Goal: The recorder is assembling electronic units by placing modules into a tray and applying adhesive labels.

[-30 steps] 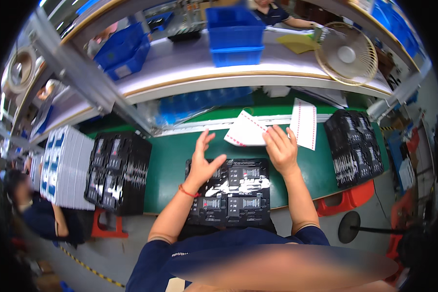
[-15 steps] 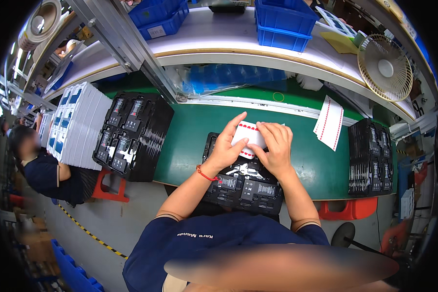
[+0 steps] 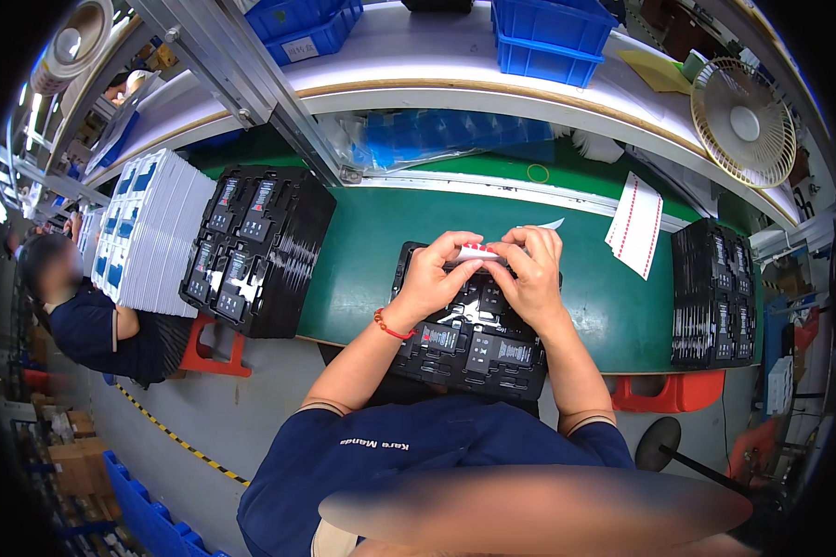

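Observation:
A small white sheet with red dots (image 3: 478, 249) is held up between my two hands, tilted so that mostly its edge shows. My left hand (image 3: 433, 281) pinches its left end between thumb and fingers. At the other end, my right hand (image 3: 533, 278) grips it the same way, the thumbs almost meeting. Just past the right fingers a pale pointed corner (image 3: 555, 224) sticks out; I cannot tell whether it belongs to the same sheet. Below the hands lies a black moulded tray (image 3: 450, 371) with dark, flat, labelled battery-like packs (image 3: 509, 351) in its pockets.
Stacked black trays (image 3: 260, 251) stand left on the green table, white trays (image 3: 153, 241) beyond them. More black trays (image 3: 711, 292) stand right, near white sheets with red dotted lines (image 3: 635, 227). Above are a shelf with blue bins (image 3: 548, 56) and a fan (image 3: 743, 123). A person (image 3: 88, 306) sits left.
The white sheet has tipped from facing up to nearly edge-on. Both hands have drawn closer together, fingers closing on it. The whole view has shifted slightly.

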`<state>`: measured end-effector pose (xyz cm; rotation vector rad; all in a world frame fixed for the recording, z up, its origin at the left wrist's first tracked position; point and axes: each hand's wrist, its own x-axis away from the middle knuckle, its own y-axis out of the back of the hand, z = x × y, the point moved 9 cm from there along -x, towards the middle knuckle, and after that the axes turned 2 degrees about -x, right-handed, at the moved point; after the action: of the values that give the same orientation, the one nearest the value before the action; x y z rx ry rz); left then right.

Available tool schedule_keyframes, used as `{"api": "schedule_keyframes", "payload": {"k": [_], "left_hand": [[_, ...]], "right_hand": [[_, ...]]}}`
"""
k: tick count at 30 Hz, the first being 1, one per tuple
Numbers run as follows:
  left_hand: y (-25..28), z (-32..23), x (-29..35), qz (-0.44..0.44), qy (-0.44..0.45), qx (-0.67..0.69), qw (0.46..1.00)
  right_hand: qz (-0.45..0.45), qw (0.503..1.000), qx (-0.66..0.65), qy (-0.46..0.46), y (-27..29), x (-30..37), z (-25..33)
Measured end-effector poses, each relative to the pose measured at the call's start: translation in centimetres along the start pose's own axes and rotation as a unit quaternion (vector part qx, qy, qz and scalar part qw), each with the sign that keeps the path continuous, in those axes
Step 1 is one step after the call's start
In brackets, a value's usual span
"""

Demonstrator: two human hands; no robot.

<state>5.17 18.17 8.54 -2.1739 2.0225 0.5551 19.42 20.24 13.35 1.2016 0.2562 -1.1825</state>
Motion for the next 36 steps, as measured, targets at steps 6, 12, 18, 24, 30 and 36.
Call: {"api": "schedule_keyframes", "payload": {"k": [6,12,18,24,30,36], "left_hand": [[-0.1,1.0,0.2,0.007,0.015,0.069,0.997],[0.0,-0.3,-0.1,0.02,0.005,0.005,1.0],[1.2,-0.8,-0.2,-0.018,-0.054,0.011,0.998],[1.4,1.7,0.1,-0.023,0.055,0.128,0.99],[1.2,0.6,-0.1,0.015,0.026,0.135,0.99],[0.7,1.3,0.1,0.029,0.082,0.137,0.987]], "right_hand": [[0.013,1.0,-0.022,0.007,0.1,-0.2,-0.1],[0.029,0.999,-0.023,0.041,0.3,-0.4,0.3],[0.039,0.995,-0.088,-0.022,0.5,-0.8,-0.8],[0.044,0.998,-0.047,-0.019,1.2,-1.0,-0.7],[0.047,0.993,-0.106,-0.023,1.1,-0.9,-0.7],[0.065,0.991,-0.117,-0.029,1.3,-0.9,-0.2]]}}
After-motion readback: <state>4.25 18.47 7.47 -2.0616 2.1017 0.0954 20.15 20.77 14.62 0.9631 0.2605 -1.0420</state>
